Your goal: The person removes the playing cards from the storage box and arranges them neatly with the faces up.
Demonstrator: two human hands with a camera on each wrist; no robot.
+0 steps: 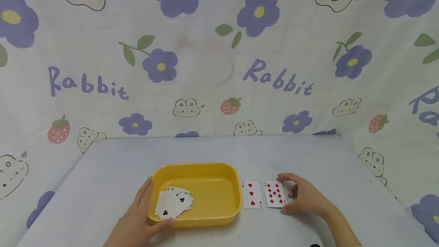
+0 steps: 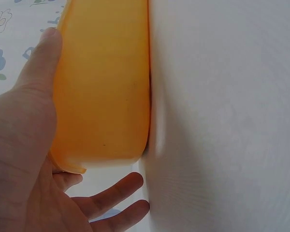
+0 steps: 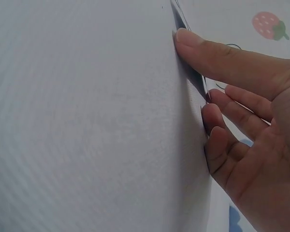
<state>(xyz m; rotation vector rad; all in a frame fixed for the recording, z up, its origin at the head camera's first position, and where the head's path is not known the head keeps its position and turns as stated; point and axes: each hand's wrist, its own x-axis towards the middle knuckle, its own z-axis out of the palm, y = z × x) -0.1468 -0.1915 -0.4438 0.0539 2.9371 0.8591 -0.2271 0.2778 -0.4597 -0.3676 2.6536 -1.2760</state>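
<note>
My left hand [image 1: 135, 216] holds the left end of a yellow plastic tray [image 1: 212, 222], its thumb along the near rim and its fingers at the left wall. In the left wrist view, some fingers stand apart from the tray. Inside the tray, at the left, lies a loose pile of playing cards [image 1: 175, 201] with a club card on top. My right hand [image 1: 306, 197] pinches a diamonds playing card [image 1: 274, 194] by its right-hand corners. Its edge shows slightly raised in the right wrist view. Between that card and the tray lies a three of hearts [image 1: 252, 195], face up.
The white table [image 1: 212, 149] meets a hanging cloth [image 1: 205, 87] printed with flowers and rabbits at the back and sides. A small black object [image 1: 314, 245] shows at the bottom edge, near the right forearm, mostly cut off.
</note>
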